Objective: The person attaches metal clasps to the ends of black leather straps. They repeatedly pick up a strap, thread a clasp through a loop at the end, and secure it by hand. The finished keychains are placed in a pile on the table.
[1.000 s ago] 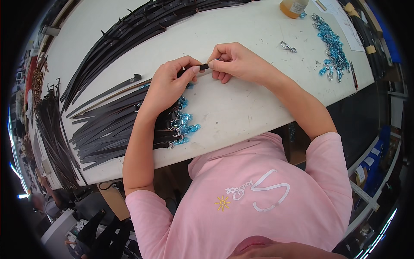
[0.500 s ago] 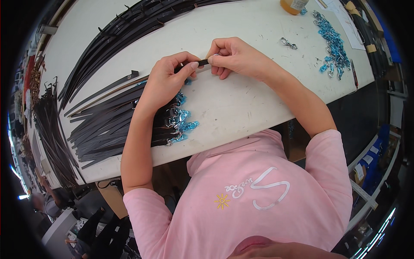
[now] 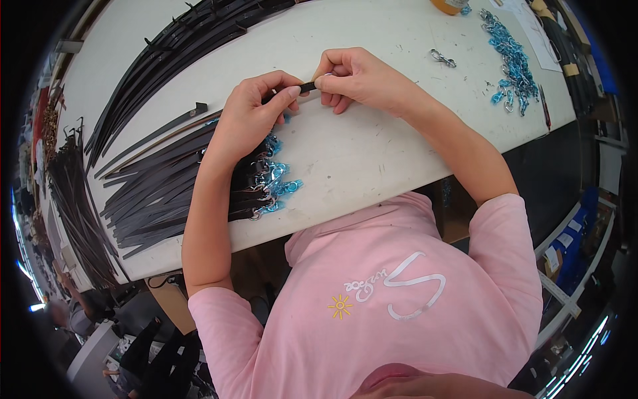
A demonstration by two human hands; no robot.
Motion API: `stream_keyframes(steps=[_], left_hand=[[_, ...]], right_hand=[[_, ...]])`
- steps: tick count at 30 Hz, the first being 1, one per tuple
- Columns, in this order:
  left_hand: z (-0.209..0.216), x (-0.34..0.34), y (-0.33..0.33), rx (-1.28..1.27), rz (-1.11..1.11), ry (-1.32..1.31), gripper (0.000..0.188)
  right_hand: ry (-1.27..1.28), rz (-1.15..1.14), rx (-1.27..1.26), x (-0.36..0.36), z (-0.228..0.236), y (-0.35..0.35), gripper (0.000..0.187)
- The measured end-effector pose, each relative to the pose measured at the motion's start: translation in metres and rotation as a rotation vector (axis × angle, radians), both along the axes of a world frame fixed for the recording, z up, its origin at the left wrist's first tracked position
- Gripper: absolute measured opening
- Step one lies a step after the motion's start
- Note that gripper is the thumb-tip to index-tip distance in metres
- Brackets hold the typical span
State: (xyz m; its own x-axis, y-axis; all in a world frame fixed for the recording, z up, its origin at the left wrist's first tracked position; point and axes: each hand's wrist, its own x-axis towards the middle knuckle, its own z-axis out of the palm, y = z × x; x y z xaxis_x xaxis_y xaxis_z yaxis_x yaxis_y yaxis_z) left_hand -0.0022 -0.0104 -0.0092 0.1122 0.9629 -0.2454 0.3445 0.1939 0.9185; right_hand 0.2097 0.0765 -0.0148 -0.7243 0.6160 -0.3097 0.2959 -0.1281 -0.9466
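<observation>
Left hand (image 3: pixel 251 110) pinches a narrow, flat black strap (image 3: pixel 307 87) between thumb and fingers; right hand (image 3: pixel 349 83) pinches the same strap near its right end, thumb against index finger, other fingers curled in. Strap sits between the 2 hands, short dark stretch visible, above the white tabletop (image 3: pixel 359 153); course of the rest behind the left hand, cannot tell. Below and left of the left hand: fanned pile of flat black straps (image 3: pixel 149 199), its right ends fitted with silver metal clasps in blue film (image 3: pixel 276 179). Farther left, well apart from the hand: tangled bunch of thin dark straps (image 3: pixel 80 206). Beyond the left hand: long curved bundle of black straps (image 3: pixel 159 60). Right of the right hand: 1 loose silver metal clasp (image 3: pixel 443 58), then a heap of silver clasps in blue film (image 3: pixel 512 60), slender dark-and-red tool (image 3: pixel 545 108) just beside it. Beyond the right hand: container of amber liquid (image 3: pixel 450 5), cut off by the frame edge.
</observation>
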Motion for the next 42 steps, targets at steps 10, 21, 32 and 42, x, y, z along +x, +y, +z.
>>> stream_keyframes(steps=[10,21,32,42], left_hand=[[-0.004,0.0,-0.001,0.044,0.02,-0.002,0.021],[-0.002,0.0,-0.002,0.013,0.003,0.008,0.023],[0.007,0.018,-0.01,0.446,0.047,0.419,0.021],[0.005,0.02,-0.011,0.614,0.029,0.36,0.016]], right_hand=[[-0.009,0.014,0.007,0.001,-0.003,0.001,0.018],[-0.023,0.023,0.021,0.001,-0.002,0.001,0.019],[0.028,0.05,-0.141,0.009,0.004,0.007,0.021],[0.075,0.067,-0.131,0.016,0.013,0.008,0.027]])
